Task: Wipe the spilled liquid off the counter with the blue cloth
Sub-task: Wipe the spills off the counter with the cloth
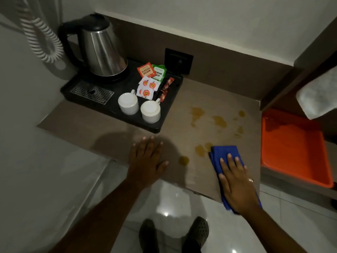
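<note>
With the right hand pressed flat and open on the folded blue cloth at lower right and the left hand spread empty on the counter, a broad sweep risked smearing the amber spilled liquid toward the black tray at centre.

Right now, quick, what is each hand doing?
Left hand: open, flat on the counter, holding nothing.
Right hand: open, fingers spread, pressing down on the blue cloth.
</note>
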Action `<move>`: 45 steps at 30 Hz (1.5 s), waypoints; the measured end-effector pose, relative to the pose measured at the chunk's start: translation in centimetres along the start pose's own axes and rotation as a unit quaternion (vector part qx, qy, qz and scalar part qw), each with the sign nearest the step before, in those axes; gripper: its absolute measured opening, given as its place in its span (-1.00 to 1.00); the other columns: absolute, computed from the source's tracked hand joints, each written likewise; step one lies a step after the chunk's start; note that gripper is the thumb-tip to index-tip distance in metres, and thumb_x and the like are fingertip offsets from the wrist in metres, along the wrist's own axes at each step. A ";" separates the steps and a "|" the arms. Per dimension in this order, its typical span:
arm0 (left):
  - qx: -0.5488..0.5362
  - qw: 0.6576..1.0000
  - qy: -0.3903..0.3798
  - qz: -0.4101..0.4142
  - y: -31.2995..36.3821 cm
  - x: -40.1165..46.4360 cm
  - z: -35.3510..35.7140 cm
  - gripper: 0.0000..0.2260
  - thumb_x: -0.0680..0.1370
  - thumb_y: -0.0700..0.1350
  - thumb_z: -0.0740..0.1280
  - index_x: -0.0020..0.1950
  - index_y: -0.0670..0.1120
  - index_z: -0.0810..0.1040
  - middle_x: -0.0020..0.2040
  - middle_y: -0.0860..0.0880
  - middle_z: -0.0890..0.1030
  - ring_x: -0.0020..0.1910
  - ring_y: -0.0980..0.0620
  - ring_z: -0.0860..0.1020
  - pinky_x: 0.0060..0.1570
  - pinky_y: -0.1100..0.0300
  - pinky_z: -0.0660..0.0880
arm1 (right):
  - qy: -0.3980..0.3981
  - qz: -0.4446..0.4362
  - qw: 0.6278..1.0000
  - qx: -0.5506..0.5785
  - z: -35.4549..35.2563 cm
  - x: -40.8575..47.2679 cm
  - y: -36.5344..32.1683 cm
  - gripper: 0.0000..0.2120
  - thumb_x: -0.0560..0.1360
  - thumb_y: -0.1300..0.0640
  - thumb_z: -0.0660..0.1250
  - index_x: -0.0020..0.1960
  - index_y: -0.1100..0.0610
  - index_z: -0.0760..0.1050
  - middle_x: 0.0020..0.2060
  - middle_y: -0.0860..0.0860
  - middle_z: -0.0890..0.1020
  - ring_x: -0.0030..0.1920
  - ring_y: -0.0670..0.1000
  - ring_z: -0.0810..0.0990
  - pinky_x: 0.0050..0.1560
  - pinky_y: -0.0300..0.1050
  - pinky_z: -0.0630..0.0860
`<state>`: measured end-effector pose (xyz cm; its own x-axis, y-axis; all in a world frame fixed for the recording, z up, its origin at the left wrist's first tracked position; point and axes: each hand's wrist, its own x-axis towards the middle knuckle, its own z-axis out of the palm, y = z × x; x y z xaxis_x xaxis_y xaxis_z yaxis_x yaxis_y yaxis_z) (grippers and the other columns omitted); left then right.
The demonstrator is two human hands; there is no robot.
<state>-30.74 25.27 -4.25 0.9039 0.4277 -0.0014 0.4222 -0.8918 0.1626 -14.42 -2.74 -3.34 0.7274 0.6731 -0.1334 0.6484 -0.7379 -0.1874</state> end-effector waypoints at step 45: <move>-0.033 0.959 0.040 -0.280 -1.8 3.4 0.7 0.03 0.35 0.58 -0.04 0.57 -0.14 0.00 0.58 -0.28 0.07 0.55 -0.31 -0.02 0.42 -0.39 -0.11 | -0.001 -0.076 0.997 -0.035 1.1 5.0 -11.8 -0.47 0.58 -0.04 0.03 0.51 0.09 0.13 0.53 0.07 0.16 0.53 0.16 0.08 0.49 0.18 0.04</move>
<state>-28.34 28.21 -5.28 0.5283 0.8484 -0.0321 0.8316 -0.5094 0.2211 -18.71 9.35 -2.82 0.6199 0.7769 -0.1105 0.7645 -0.6296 -0.1380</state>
